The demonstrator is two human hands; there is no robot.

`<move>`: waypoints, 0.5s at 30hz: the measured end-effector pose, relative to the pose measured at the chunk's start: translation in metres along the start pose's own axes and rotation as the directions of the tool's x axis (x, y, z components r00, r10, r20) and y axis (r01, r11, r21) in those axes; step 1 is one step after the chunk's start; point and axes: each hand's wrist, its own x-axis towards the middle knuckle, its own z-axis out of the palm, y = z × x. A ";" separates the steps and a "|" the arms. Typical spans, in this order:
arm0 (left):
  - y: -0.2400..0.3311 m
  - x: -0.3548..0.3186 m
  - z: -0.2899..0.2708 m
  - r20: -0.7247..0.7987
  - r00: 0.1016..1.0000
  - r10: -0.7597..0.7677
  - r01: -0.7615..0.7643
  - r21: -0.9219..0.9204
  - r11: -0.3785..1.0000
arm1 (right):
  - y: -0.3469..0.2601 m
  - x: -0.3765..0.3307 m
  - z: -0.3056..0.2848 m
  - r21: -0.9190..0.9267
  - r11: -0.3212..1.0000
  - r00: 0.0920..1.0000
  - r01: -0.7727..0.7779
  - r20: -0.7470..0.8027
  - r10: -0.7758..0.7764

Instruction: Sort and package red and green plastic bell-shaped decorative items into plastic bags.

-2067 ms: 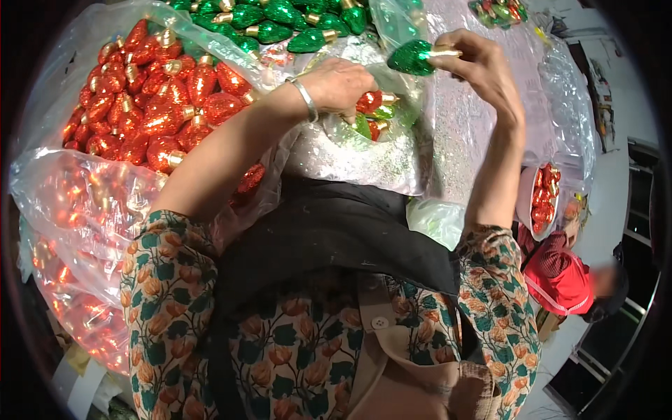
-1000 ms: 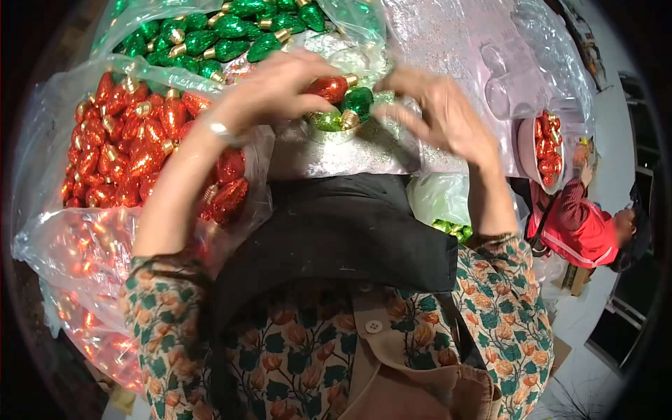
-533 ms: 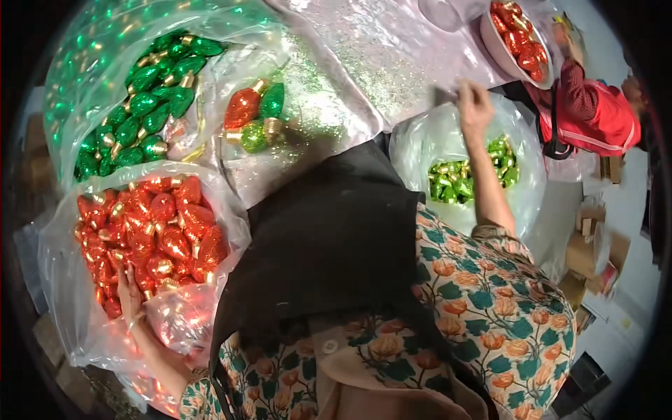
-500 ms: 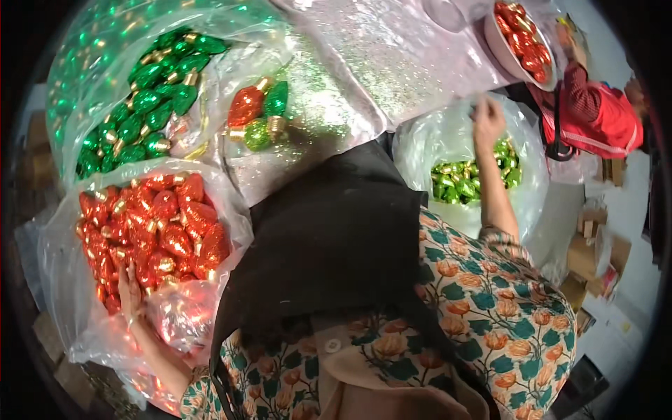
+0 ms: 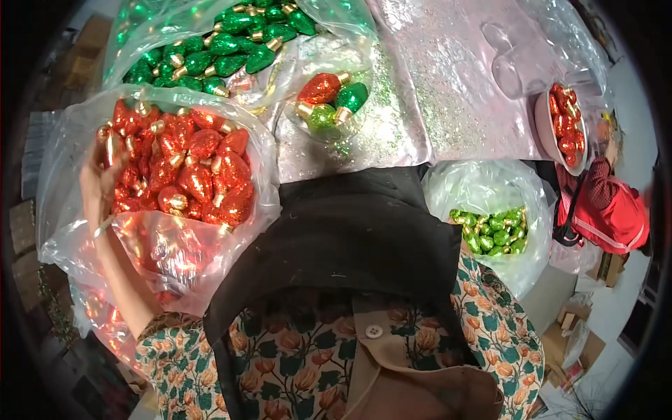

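My left hand [image 5: 101,178] is at the left side of a clear plastic bag [image 5: 59,203] full of red glitter bulb ornaments [image 5: 196,183] with gold caps. Its fingers reach up among the bulbs and are smeared by motion, so whether they grip one cannot be made out. My right hand is out of view. To the right, an open plastic bag [image 5: 448,185] holds small light green bulb ornaments [image 5: 497,231]. Dark green bulb ornaments [image 5: 227,43] lie in another bag at the far left.
On the glittery pale cloth [image 5: 462,119] sits a small cluster of bulbs [image 5: 318,89] in red, dark green and light green. At far right stand a white bowl [image 5: 542,126] of red bulbs and clear plastic cups [image 5: 507,75]. Beyond is a person in red [image 5: 612,210].
My left hand has gone from the near edge of the red bulbs to their left side. My right hand has left the light green bag and the view. The whole view has shifted.
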 end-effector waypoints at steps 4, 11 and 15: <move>0.132 -0.031 0.075 0.126 0.873 0.472 -0.487 0.149 0.861 | 0.005 -0.005 -0.022 0.011 0.998 0.991 -0.058 0.125 0.056; 0.191 -0.036 0.199 0.414 0.574 0.707 -0.715 -0.167 0.679 | -0.053 -0.015 -0.103 0.057 0.981 0.927 -0.184 0.341 0.154; 0.179 -0.036 0.233 0.512 0.587 0.627 -0.711 -0.044 0.702 | -0.114 -0.031 -0.251 -0.030 0.932 0.835 -0.361 0.433 0.338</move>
